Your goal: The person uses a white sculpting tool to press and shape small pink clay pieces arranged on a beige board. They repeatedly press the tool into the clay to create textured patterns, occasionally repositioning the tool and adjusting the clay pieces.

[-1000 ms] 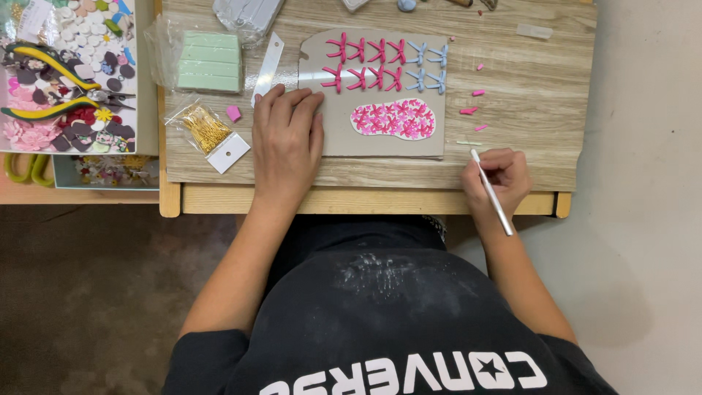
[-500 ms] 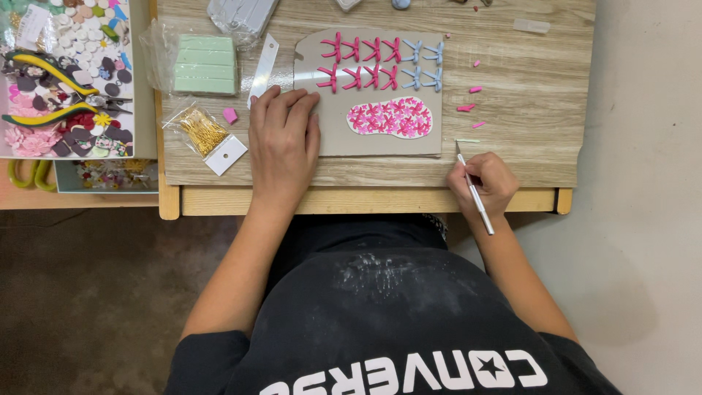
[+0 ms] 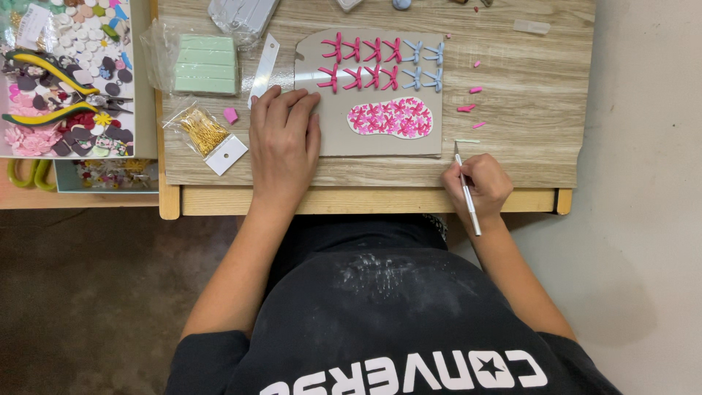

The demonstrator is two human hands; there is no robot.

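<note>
Right hand (image 3: 484,184) grips craft knife (image 3: 466,192); left hand (image 3: 284,143) flat on card (image 3: 380,143).

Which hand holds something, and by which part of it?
The right hand holds a thin silver craft tool around its middle, pen-style. The left hand lies flat on the grey board, gripping nothing.

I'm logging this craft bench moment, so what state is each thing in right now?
left hand: flat, palm down on the grey card
right hand: closed around the thin tool
thin tool: held, tip on the table
grey card: lying flat, pressed
green block: in an opened clear wrapper
</note>
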